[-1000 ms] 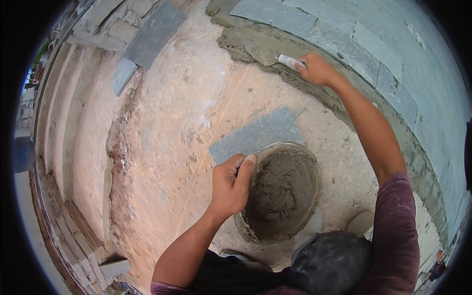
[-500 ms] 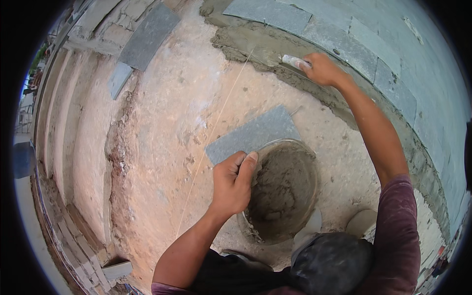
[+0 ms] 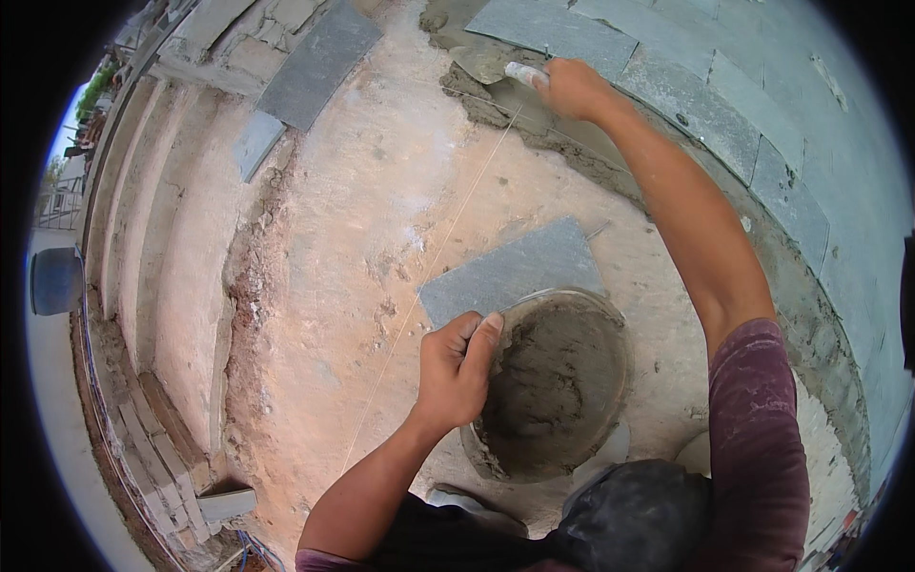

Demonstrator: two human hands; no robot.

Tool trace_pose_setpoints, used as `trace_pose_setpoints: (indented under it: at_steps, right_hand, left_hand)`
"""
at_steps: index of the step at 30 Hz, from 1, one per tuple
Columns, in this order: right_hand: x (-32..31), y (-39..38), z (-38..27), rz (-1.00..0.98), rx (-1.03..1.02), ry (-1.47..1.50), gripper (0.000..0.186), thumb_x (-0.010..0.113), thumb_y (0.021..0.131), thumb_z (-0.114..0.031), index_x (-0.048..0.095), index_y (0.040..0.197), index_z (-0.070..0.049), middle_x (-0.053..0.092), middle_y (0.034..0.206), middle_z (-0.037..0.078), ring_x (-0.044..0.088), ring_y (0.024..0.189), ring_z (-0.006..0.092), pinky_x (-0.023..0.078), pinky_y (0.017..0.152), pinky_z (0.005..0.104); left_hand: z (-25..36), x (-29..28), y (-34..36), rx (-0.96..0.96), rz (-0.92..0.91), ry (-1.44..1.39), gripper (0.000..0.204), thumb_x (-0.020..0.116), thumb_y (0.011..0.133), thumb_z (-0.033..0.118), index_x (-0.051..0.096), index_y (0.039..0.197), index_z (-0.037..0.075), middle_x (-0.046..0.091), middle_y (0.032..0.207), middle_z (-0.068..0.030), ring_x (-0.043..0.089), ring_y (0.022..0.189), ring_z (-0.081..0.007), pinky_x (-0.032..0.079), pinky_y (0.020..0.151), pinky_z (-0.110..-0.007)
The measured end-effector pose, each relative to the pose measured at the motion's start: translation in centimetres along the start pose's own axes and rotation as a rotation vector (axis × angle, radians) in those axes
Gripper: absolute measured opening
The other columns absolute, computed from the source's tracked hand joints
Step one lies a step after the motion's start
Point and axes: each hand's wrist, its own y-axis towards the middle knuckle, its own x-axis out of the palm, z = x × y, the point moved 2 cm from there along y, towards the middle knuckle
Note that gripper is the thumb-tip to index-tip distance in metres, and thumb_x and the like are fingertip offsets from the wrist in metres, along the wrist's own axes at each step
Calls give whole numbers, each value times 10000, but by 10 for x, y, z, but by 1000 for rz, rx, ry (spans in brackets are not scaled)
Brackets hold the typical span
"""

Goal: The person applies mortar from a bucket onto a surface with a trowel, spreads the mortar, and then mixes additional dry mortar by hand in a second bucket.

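My left hand (image 3: 456, 374) is closed round the rim of a round bucket (image 3: 621, 381), with the thumb on top. Wet grey mortar (image 3: 558, 386) lies inside it. At the far side, my right hand (image 3: 577, 91) grips the pale handle of a trowel (image 3: 524, 74). The trowel's blade seems to rest on a strip of spread mortar (image 3: 572, 138), but blade and mortar look so alike that its outline is hard to tell. A loose grey stone slab (image 3: 515, 270) lies just beyond the bucket, partly behind its rim.
Laid grey slabs (image 3: 686, 100) border the mortar strip on the right. A thin string (image 3: 448, 234) crosses the dusty ground. Two more slabs, one large (image 3: 319, 67) and one small (image 3: 257, 143), lie at the far left near concrete steps (image 3: 129, 219). A blue container (image 3: 57, 281) stands at the left edge.
My right hand has moved the trowel farther away and to the left along the mortar strip. My left hand stays on the bucket rim. The whole view has shifted slightly.
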Motion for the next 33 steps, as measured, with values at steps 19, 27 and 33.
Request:
trace_pose_setpoints:
  at_steps: [19,27,33]
  right_hand:
    - [10,29,21,-42,-73,-5,486,546,1005,-359,665,1035,111,707,952,289,698,833,412,542,800,494]
    - [-38,14,15,-245,-16,-46,458,564,1001,-359,651,990,91,696,828,225,687,671,332,539,594,459]
    - [-60,-3,-1,-334,-7,-179,439,607,977,-364,659,1024,69,698,938,249,677,684,361,553,646,462]
  left_hand:
    - [-19,-14,-4,2,44,-14,442,564,1055,223,443,687,11,366,604,4,332,634,-75,324,532,-325]
    - [-7,-4,-3,30,18,-11,435,568,1053,226,463,694,5,378,607,-1,339,636,-73,325,536,-324]
    - [-9,-5,-3,31,34,-1,438,563,1057,227,435,684,38,362,633,36,319,641,-64,308,541,-310]
